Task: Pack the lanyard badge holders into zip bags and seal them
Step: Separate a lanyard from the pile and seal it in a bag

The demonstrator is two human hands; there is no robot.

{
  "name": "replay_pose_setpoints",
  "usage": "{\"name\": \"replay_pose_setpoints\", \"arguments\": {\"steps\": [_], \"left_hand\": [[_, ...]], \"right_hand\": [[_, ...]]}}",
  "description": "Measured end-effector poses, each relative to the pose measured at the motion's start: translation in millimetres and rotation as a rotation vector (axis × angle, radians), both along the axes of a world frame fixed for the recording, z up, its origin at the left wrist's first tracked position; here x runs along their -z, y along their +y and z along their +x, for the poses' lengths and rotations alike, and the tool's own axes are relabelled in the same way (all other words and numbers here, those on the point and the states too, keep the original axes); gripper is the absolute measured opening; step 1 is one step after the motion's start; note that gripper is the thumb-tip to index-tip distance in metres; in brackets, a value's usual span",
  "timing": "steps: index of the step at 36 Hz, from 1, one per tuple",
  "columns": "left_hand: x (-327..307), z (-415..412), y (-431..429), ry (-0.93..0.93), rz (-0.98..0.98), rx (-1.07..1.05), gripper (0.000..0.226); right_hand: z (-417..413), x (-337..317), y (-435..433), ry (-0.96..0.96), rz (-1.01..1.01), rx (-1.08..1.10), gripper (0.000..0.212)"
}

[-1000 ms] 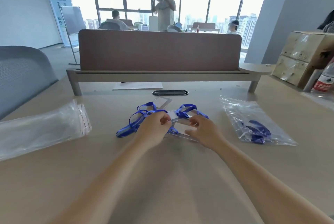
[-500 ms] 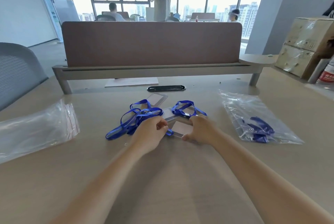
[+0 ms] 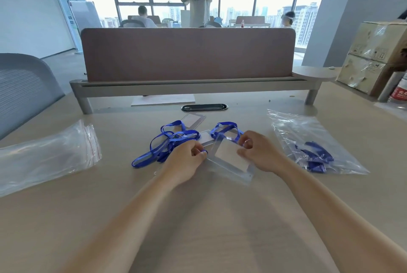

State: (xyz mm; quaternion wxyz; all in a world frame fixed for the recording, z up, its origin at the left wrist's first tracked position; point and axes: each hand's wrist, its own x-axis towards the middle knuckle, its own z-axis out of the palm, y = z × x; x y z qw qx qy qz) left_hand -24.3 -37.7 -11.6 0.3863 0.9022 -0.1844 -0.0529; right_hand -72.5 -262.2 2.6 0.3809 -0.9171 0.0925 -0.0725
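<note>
At desk (image 3: 204, 228) centre, the left hand (image 3: 187, 159) curls round a strap from the blue lanyard tangle (image 3: 169, 140) at eleven o'clock, while the right hand (image 3: 258, 155) pinches the badge holder (image 3: 229, 158). Lifting now may drag tangled neighbours along.

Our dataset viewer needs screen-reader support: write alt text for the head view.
Two hands hold a clear badge holder over a desk: the left hand pinches its blue lanyard, the right hand its edge. Spare zip bags lie left, a packed bag right.
</note>
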Motion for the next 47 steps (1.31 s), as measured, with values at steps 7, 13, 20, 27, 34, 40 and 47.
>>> {"name": "replay_pose_setpoints", "arguments": {"steps": [7,13,20,27,34,40,47], "left_hand": [[-18,3,5,0.077,-0.218,-0.025,0.021],[-32,10,16,0.131,-0.257,-0.020,0.007],[-31,25,22,0.050,-0.167,-0.117,0.017],[-33,33,14,0.043,-0.192,-0.170,0.017],[-24,42,4,0.064,-0.273,-0.190,0.016],[-24,42,3,0.080,-0.294,-0.213,0.009],[-28,40,17,0.055,-0.418,-0.260,0.009]], "right_hand": [[7,-25,12,-0.037,-0.059,-0.124,0.011],[26,-37,34,-0.032,-0.104,-0.217,0.011],[54,-27,30,-0.006,-0.079,-0.076,0.015],[74,-3,11,0.107,-0.307,0.079,0.013],[83,13,9,0.151,-0.544,0.015,0.028],[90,10,14,0.182,-0.575,0.000,0.016],[76,-13,7,0.093,-0.434,0.060,0.016]]}}
